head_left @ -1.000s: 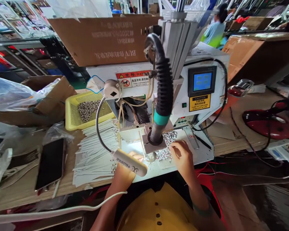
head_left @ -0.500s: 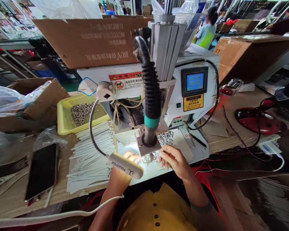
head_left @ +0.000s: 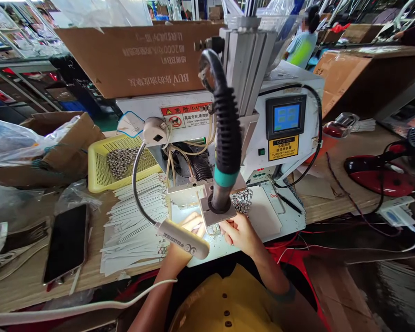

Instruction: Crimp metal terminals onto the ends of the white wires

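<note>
A soldering machine's black ribbed hose with a teal ring (head_left: 227, 177) comes down in the middle, ending at a metal plate (head_left: 217, 216). Under that plate's right edge, my right hand (head_left: 240, 234) is closed in a pinch; whatever its fingertips hold is too small or hidden. On the other side my left hand (head_left: 194, 223) is beside the plate under bright light, fingers bent inward, partly covered by a white clip lamp (head_left: 183, 239). Small metallic parts (head_left: 242, 202) lie piled just beyond my right hand on the white work plate (head_left: 266, 216).
Thin white wires or strips (head_left: 134, 226) lie in layers on the left, near a yellow basket (head_left: 95, 173) of small metal parts. A phone (head_left: 66, 244) rests farther left. A control screen (head_left: 285, 116) faces me, and a red-based device (head_left: 376, 175) stands on the right.
My right hand has moved left and in under the metal plate, away from the pile's front. My left hand stays beside the plate. The whole view has shifted slightly.
</note>
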`<state>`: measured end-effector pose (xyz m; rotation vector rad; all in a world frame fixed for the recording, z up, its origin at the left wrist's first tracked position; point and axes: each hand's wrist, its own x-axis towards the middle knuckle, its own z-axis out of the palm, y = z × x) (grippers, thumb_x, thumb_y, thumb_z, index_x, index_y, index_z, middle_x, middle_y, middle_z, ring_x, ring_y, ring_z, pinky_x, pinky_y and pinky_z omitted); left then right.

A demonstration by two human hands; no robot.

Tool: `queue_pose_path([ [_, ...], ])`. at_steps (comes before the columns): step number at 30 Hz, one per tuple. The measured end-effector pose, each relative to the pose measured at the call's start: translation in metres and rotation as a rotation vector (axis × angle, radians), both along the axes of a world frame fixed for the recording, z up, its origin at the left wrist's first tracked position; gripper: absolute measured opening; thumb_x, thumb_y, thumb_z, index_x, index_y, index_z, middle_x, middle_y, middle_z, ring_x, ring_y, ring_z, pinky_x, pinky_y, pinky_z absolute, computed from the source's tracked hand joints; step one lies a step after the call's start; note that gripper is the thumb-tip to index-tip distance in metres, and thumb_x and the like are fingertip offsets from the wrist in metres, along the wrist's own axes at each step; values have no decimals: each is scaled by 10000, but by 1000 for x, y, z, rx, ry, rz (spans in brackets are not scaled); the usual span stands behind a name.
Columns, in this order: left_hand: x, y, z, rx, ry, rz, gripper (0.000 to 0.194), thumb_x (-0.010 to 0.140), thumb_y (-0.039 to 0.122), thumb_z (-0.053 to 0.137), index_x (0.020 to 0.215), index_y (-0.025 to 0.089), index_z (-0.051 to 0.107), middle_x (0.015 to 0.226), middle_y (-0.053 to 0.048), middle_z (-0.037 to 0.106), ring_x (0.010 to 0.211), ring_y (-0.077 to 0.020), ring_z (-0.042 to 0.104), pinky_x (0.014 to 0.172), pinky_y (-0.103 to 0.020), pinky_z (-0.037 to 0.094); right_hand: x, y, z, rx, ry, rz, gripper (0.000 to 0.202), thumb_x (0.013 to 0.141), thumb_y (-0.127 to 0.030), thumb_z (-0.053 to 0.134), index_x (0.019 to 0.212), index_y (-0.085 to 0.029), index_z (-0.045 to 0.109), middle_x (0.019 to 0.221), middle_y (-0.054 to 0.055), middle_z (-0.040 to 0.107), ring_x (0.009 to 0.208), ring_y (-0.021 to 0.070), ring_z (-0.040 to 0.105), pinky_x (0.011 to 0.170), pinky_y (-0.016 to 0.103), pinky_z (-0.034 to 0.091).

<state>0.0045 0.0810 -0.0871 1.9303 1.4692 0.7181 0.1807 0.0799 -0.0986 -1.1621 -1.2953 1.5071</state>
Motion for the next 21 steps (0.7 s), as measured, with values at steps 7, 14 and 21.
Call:
queue_pose_path([
  [7, -1, -1, -9, -45, -57, 57, 271, 842, 284, 491, 594, 214, 576, 553, -17, 560, 580, -166, 560, 564, -273, 495, 1, 0, -4, -3, -18, -2, 306, 862, -358, 542, 627, -198, 427, 501, -67, 426, 356, 47, 373, 362, 207, 273],
  [14, 6, 2, 0, -34, -177, 20, 260, 806, 232, 467, 549, 210, 496, 624, -2, 522, 530, -121, 488, 489, -241, 429, 0, 0, -2, 29, -30, -18, 227, 857, -279, 510, 657, -205, 432, 502, -64, 427, 351, 56, 369, 352, 209, 270],
  [21, 3, 1, -2, 64, -109, 5, 295, 807, 257, 463, 515, 222, 434, 549, 27, 349, 481, -118, 322, 476, -253, 395, -1, -1, 7, 87, -150, -40, 194, 826, -229, 511, 658, -208, 417, 477, -69, 408, 376, 64, 366, 373, 203, 288],
])
